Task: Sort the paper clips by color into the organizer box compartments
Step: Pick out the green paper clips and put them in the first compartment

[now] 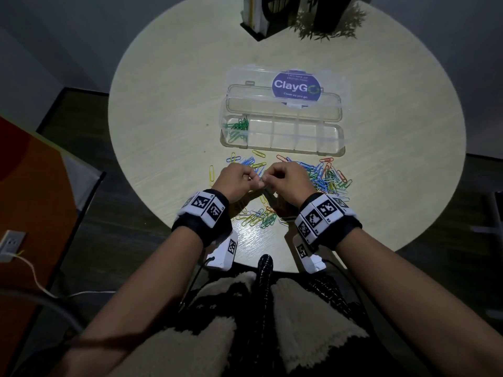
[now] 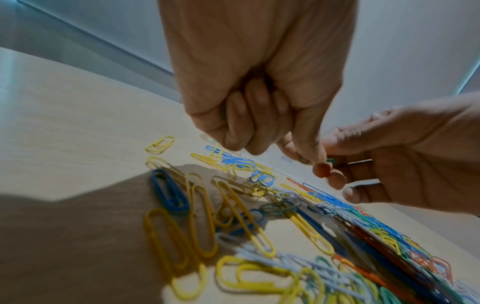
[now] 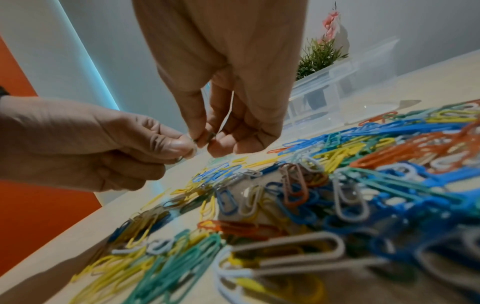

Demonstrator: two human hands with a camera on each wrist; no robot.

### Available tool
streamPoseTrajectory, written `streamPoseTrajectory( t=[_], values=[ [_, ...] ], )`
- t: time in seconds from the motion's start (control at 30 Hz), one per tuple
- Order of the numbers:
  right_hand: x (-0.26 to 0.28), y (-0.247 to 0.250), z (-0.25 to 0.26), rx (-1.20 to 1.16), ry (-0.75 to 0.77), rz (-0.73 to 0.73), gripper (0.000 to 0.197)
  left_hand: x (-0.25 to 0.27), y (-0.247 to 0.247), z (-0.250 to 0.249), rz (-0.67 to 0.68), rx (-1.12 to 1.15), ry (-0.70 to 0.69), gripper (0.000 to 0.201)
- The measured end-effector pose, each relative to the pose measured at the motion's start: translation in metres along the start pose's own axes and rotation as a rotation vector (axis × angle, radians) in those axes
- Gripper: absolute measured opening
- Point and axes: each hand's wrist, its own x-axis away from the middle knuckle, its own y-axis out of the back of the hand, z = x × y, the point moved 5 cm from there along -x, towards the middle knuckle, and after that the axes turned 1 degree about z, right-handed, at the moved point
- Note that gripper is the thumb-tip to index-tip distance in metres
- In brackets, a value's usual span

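We pinch one green clip point(image 2: 330, 160) between both hands, left hand point(image 1: 236, 178) and right hand point(image 1: 289, 178), above the clip pile point(image 1: 324, 174), with the organizer box point(image 1: 283, 134) straight ahead toward the table's far edge.

A round wooden table point(image 1: 163, 110) carries a potted plant point(image 1: 330, 25) and what looks like a dark stand point(image 1: 258, 23).

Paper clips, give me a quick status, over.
Left hand and right hand both pinching a green clip between them. Only green clips in organizer box, leftmost compartment. Mixed pile unsorted. Nothing blocking.
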Motion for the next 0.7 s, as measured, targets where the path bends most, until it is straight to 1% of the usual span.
streamPoseTrajectory(
  t=[0.03, 0.07, 0.1, 0.17, 0.23, 0.3, 0.37, 0.4, 0.47, 0.53, 0.57, 0.6, 0.7],
  values=[
    [0.0, 0.002, 0.003, 0.019, 0.014, -0.037, 0.014, 0.0, 0.0, 0.003, -0.008, 0.109, 0.018, 0.028],
    [0.0, 0.005, 0.006, 0.043, 0.034, -0.09, 0.014, 0.001, -0.001, 0.009, -0.028, 0.297, 0.063, 0.025],
    [0.001, 0.008, 0.011, 0.067, 0.06, -0.142, 0.013, 0.002, -0.002, 0.015, -0.048, 0.519, 0.138, 0.025],
    [0.003, 0.011, 0.023, 0.09, 0.131, -0.185, 0.011, 0.006, -0.007, 0.024, -0.025, 0.876, 0.318, 0.038],
    [0.006, 0.005, 0.037, 0.146, 0.213, -0.13, 0.009, 0.01, -0.012, 0.023, 0.04, 1.127, 0.46, 0.053],
    [0.009, -0.006, 0.049, 0.246, 0.3, -0.027, 0.009, 0.012, -0.013, 0.02, 0.08, 1.279, 0.494, 0.06],
    [0.012, -0.015, 0.055, 0.361, 0.353, 0.044, 0.013, 0.013, -0.014, 0.018, 0.105, 1.363, 0.473, 0.061],
    [0.013, -0.016, 0.056, 0.384, 0.364, 0.04, 0.015, 0.014, -0.014, 0.018, 0.104, 1.385, 0.47, 0.061],
    [0.011, -0.011, 0.055, 0.325, 0.359, -0.034, 0.014, 0.014, -0.011, 0.021, 0.087, 1.371, 0.502, 0.061],
    [0.005, -0.005, 0.046, 0.255, 0.305, -0.108, 0.011, 0.015, -0.008, 0.024, 0.076, 1.301, 0.541, 0.055],
    [0.001, -0.005, 0.04, 0.269, 0.273, -0.102, 0.012, 0.016, -0.006, 0.027, 0.071, 1.279, 0.554, 0.052],
    [-0.003, -0.008, 0.032, 0.32, 0.248, -0.054, 0.014, 0.017, -0.005, 0.029, 0.063, 1.277, 0.565, 0.05],
    [-0.005, -0.027, 0.012, 0.599, 0.228, 0.184, 0.017, 0.021, -0.003, 0.034, 0.057, 1.301, 0.584, 0.051]
  ],
)
